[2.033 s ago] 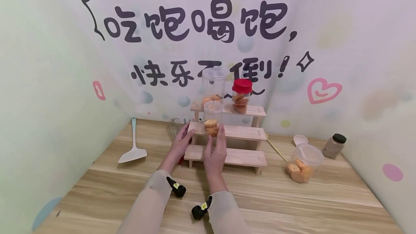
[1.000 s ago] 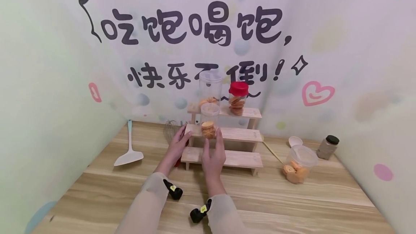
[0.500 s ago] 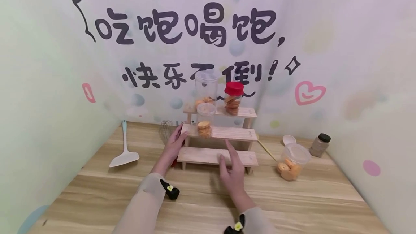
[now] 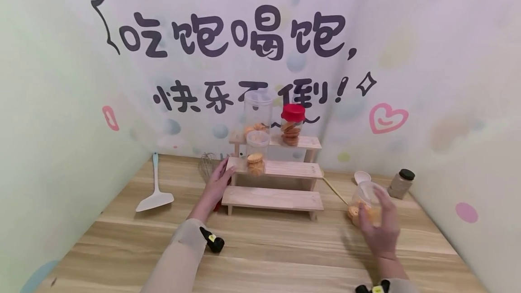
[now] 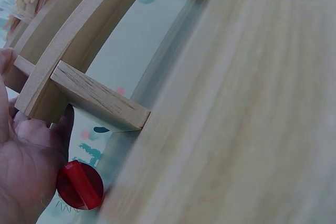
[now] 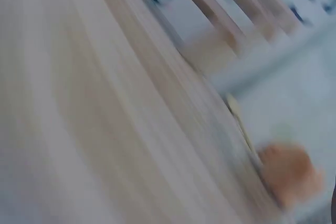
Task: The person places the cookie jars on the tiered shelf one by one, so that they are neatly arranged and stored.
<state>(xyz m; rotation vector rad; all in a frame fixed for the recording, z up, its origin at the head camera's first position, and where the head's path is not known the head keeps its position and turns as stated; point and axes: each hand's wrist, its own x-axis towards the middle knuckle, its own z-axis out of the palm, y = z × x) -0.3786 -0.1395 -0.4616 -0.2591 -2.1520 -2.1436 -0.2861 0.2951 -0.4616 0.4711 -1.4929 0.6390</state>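
My left hand (image 4: 215, 187) grips the left end of the three-step wooden display stand (image 4: 277, 198). In the left wrist view, the palm (image 5: 31, 163) sits at the end of a step, with fingers behind it. My right hand (image 4: 384, 234), fingers spread, is at the near side of a clear jar of cookies (image 4: 355, 214) on the table and partly hides it. On the middle step is a small clear jar of cookies (image 4: 256, 165). The top step bears a larger clear jar (image 4: 258, 107) and a red-lidded cookie jar (image 4: 291, 131). The right wrist view is blurred.
A white spatula (image 4: 154, 200) lies at the left. Beside my left hand are a whisk (image 4: 207, 163) and a round red object (image 5: 81, 184). Toward the right are a yellow stick (image 4: 334, 187), a white spoon (image 4: 362, 177) and a black-lidded jar (image 4: 400, 184).
My right hand has let go of the small jar on the middle step and swung right to the cookie jar on the table. My left hand has stayed at the stand.
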